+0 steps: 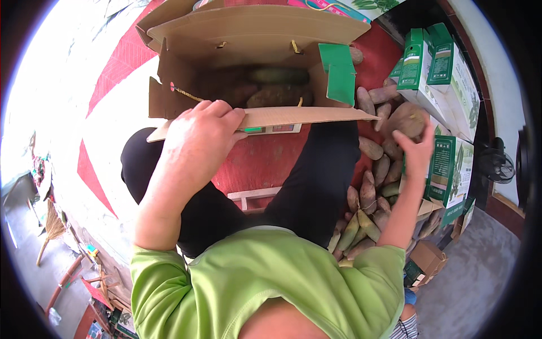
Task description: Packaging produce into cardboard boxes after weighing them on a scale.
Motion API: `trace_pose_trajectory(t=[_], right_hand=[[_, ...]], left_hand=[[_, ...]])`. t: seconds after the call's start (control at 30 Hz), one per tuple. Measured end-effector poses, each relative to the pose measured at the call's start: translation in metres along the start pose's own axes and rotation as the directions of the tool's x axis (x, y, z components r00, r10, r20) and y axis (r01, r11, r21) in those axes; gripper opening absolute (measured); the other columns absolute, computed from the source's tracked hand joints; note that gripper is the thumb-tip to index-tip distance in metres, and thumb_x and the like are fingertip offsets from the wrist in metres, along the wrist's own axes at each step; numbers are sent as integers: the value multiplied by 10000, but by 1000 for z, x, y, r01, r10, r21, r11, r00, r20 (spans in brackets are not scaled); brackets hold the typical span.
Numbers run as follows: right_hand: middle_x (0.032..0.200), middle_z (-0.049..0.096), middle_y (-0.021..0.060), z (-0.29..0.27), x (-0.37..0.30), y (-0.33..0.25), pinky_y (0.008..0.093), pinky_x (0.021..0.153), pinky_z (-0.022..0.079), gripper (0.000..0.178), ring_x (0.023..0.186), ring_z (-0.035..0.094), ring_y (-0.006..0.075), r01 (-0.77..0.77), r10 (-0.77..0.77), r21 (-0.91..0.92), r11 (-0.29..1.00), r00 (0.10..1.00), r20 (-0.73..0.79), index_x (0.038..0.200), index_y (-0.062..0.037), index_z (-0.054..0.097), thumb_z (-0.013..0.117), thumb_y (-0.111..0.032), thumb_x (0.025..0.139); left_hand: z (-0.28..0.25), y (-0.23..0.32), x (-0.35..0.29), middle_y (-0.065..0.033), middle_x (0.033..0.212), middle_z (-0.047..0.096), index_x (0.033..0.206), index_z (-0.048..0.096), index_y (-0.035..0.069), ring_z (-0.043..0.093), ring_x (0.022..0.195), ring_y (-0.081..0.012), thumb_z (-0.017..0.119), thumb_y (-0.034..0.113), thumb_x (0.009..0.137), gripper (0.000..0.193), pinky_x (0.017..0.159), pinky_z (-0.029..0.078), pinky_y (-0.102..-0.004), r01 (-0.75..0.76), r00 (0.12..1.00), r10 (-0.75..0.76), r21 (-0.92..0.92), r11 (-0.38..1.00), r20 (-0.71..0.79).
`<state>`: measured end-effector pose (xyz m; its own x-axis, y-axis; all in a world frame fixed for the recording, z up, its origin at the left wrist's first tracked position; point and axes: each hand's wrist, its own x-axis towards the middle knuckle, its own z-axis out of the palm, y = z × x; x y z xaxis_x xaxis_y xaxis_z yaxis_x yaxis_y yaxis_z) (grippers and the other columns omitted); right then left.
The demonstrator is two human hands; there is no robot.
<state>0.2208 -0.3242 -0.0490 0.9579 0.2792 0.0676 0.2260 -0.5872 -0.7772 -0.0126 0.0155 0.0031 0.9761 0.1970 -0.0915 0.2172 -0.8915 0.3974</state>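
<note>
An open cardboard box (237,34) stands in front of my knees, its near flap (299,116) folded toward me. My left hand (206,130) is closed over the left part of that flap, fingers over its edge. Inside, in shadow, lie a long green vegetable (278,75) and a brown tuber (276,96). To the right, my right hand (416,148) grips a large round brown tuber (405,120), slightly blurred by motion. It is above a pile of long reddish-brown tubers (381,166) on the floor.
Under the box a scale (282,129) shows partly. Green-and-white cartons (451,73) stand beyond the pile at the right, near a black fan (497,161). Green husked ears (350,231) lie by my right knee. A broom (52,223) is at far left.
</note>
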Motion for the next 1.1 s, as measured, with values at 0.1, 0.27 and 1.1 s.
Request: trace_pose_trajectory(t=[0.1, 0.27, 1.1], right_hand=[[1273, 511, 123, -10, 17, -88, 365, 1009, 411, 791, 1159, 522, 230, 256, -256, 158, 954, 966, -17, 1320, -10, 432, 796, -68, 621], [1172, 577, 73, 41, 40, -187, 344, 948, 455, 729, 1098, 563, 196, 568, -583, 132, 812, 778, 235, 1269, -75, 506, 795, -48, 600], [1038, 664, 159, 48, 41, -123, 332, 793, 509, 399, 919, 638, 207, 146, -251, 267, 952, 873, 418, 1184, 28, 559, 652, -111, 822]], left_hand=[[0, 0, -3, -103, 968, 634, 1054, 639, 29, 597, 926, -295, 659, 140, 797, 280, 814, 489, -397, 10, 1000, -10, 22, 1000, 7], [2, -5, -7, -94, 979, 645, 1047, 645, 37, 609, 926, -288, 661, 155, 793, 281, 804, 503, -393, 3, 1000, -3, 39, 999, 7], [3, -8, 1, -149, 967, 641, 1070, 647, 23, 621, 849, -328, 591, 67, 835, 246, 759, 486, -380, -69, 996, 63, -105, 992, -58]])
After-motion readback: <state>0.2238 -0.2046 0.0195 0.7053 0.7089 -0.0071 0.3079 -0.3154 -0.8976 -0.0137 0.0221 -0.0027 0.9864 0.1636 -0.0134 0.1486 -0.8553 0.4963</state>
